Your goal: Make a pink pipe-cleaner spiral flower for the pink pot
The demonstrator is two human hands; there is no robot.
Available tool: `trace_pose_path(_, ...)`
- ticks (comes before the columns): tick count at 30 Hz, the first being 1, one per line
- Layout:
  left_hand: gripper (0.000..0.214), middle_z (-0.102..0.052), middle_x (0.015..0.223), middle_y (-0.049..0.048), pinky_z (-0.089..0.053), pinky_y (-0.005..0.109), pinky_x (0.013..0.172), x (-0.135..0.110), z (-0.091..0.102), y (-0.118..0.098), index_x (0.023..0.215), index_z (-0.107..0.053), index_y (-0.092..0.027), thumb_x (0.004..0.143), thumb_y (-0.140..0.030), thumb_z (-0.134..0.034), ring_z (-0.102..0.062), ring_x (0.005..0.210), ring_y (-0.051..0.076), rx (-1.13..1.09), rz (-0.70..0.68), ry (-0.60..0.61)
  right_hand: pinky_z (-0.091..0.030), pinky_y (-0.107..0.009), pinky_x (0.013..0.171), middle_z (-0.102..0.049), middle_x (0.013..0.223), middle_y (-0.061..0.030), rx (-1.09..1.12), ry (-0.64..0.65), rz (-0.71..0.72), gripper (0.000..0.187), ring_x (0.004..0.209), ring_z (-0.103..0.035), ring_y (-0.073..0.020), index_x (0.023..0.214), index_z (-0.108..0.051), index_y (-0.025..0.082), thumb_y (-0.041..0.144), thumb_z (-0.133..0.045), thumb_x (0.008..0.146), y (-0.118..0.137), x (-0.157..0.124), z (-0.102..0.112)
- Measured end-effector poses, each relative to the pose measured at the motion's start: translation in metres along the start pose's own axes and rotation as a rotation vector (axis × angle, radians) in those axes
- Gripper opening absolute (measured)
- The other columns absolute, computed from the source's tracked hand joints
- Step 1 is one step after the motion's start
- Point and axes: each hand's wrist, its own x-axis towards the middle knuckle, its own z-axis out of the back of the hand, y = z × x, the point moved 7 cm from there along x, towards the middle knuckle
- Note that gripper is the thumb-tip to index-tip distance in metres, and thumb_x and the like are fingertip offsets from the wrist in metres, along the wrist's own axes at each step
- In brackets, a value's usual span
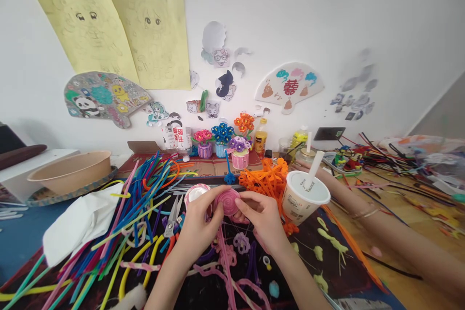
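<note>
A pink spiral coil of pipe cleaner (228,201) sits between both my hands above the dark mat. My left hand (198,225) is closed round the coil's left side, fingers curled over its edge. My right hand (263,217) pinches the coil's right side with thumb and fingers. A pink pipe-cleaner tail (225,256) hangs down from the coil toward me. Just behind my left hand lies a small pink-rimmed white cup (195,192).
A pile of coloured pipe cleaners (141,193) and scissors (174,215) lie to the left. A lidded drink cup with straw (304,196) stands at right beside orange pipe-cleaner work (267,179). Another person's forearm (392,232) lies along the right. A paper bowl (70,170) sits far left.
</note>
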Motion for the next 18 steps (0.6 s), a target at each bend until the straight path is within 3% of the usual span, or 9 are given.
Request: trace_pose_path(18, 0.031, -0.072, 0.112, 0.0049, -0.053, 0.033, 0.082, 0.0009, 0.0014, -0.0023, 0.114, -0.065, -0.021, 0.088, -0.02, -0.048, -0.068, 0.093, 0.021, -0.034, -0.017, -0.014, -0.053, -0.028, 0.052, -0.069, 0.06, -0.0012, 0.004, -0.02, 0.002, 0.023, 0.052, -0.062, -0.0176, 0.084, -0.076, 0.02, 0.04, -0.076, 0.073, -0.0005, -0.0002, -0.0002)
